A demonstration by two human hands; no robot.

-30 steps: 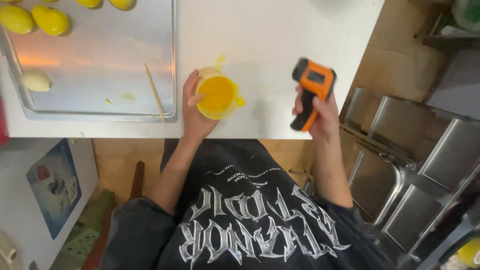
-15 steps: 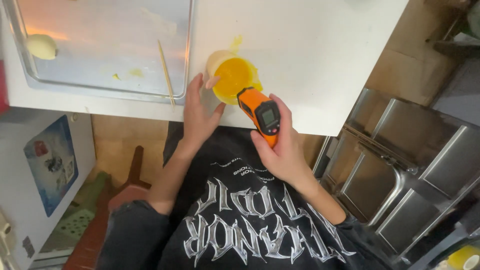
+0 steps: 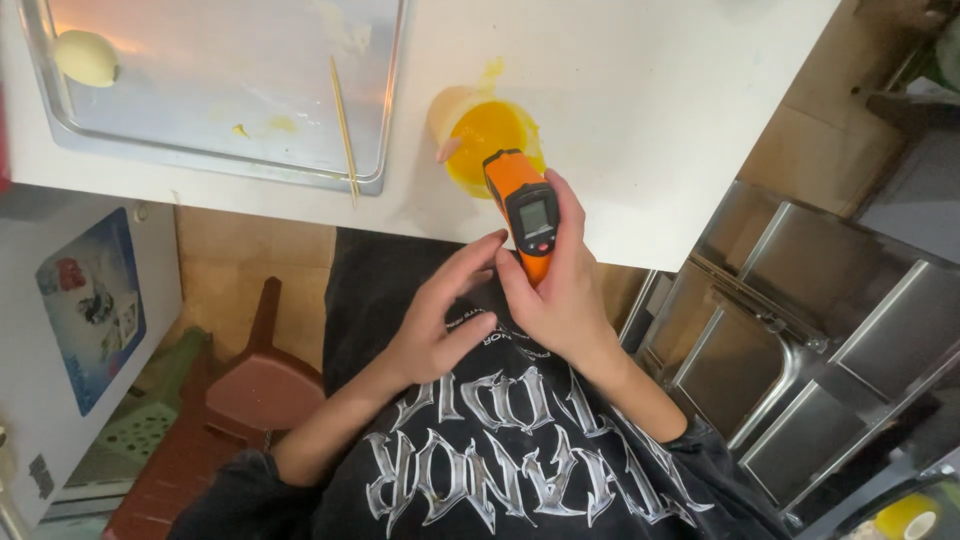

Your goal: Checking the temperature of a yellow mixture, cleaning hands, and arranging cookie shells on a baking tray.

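Head view: right hand (image 3: 565,300) grips orange thermometer gun (image 3: 522,208) over cup of yellow liquid (image 3: 483,140); left hand (image 3: 440,325) open, fingers spread, touching gun's handle.

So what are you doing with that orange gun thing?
A person's right hand holds an orange thermometer gun, pointed at a cup of yellow liquid on the white table. The left hand is beside the gun's handle, fingers reaching toward it. Farther left, a metal tray holds one pale lump and a thin wooden stick.
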